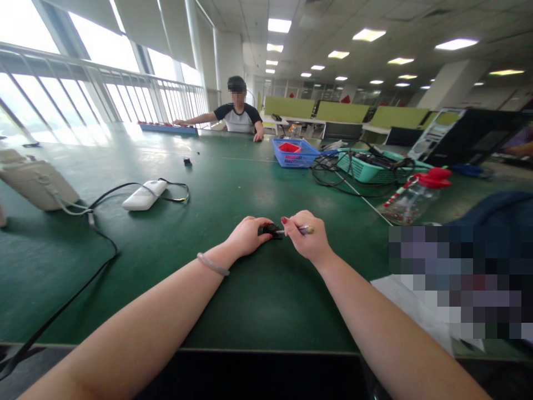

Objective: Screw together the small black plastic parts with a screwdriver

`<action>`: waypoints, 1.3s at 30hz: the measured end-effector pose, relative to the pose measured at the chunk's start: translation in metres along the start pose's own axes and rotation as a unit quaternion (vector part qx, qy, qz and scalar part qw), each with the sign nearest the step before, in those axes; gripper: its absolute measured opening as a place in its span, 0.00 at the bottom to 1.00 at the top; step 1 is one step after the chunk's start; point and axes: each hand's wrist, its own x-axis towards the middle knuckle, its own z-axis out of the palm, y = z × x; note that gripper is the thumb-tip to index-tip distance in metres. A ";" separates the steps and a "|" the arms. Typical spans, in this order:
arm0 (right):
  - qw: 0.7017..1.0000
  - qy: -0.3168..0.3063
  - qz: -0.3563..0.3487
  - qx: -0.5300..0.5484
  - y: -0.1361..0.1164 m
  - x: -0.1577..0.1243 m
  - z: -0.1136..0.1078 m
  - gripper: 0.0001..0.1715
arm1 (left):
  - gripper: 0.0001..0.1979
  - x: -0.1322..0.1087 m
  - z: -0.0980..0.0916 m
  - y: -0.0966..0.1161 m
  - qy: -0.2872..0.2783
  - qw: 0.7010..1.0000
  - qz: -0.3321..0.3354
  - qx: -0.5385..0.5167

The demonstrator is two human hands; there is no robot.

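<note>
My left hand [247, 236] rests on the green table [258, 300], its fingers pinched round a small black part [271, 230]. My right hand [307, 237] is closed on a thin metal tool [303, 229], a small screwdriver by its look, whose tip points left into the black part. The two hands nearly touch at the middle of the table. A clear band sits on my left wrist.
A white device [144, 195] with a black cable lies at the left, next to a beige box [36, 182]. A blue basket [295, 153], a teal tray of cables [375, 165] and a bottle with a red lid [412, 199] stand at the right. A person sits at the far end.
</note>
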 end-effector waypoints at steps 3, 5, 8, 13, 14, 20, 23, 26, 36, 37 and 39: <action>1.000 -0.006 -0.024 -0.012 0.000 0.000 0.001 0.31 | 0.17 0.000 -0.001 0.002 0.001 1.000 -0.007 -0.003; 0.999 -0.007 -0.033 -0.015 0.000 -0.001 0.002 0.31 | 0.16 0.000 -0.001 0.002 0.003 1.000 -0.007 -0.004; 1.000 0.004 -0.016 -0.007 0.000 -0.001 0.003 0.31 | 0.17 0.001 0.000 0.001 0.003 1.000 -0.008 0.000; 0.999 0.025 0.029 0.005 0.000 -0.002 0.002 0.33 | 0.18 0.001 0.001 0.000 0.006 1.000 -0.006 0.008; 0.999 0.026 0.027 0.005 0.000 -0.002 0.002 0.33 | 0.18 0.001 0.001 0.000 0.007 1.000 -0.005 0.008; 0.999 0.014 -0.028 -0.013 0.000 -0.002 0.003 0.30 | 0.18 0.000 0.002 0.001 0.015 1.000 -0.005 0.006; 0.999 0.013 -0.041 -0.016 0.000 -0.002 0.003 0.29 | 0.20 0.000 0.002 0.001 0.017 1.000 -0.004 0.002; 0.999 0.013 -0.039 -0.012 0.001 -0.003 0.003 0.28 | 0.21 0.000 0.002 0.001 0.015 1.000 -0.006 0.005; 0.995 0.040 -0.088 -0.021 0.002 -0.003 0.005 0.26 | 0.21 0.001 0.005 -0.003 0.020 1.000 0.000 -0.015; 0.995 0.042 -0.087 -0.023 0.001 -0.003 0.005 0.26 | 0.21 0.001 0.005 -0.003 0.020 1.000 0.000 -0.015; 0.995 0.044 -0.088 -0.026 0.001 -0.003 0.005 0.26 | 0.20 0.001 0.005 -0.002 0.019 1.000 -0.001 -0.015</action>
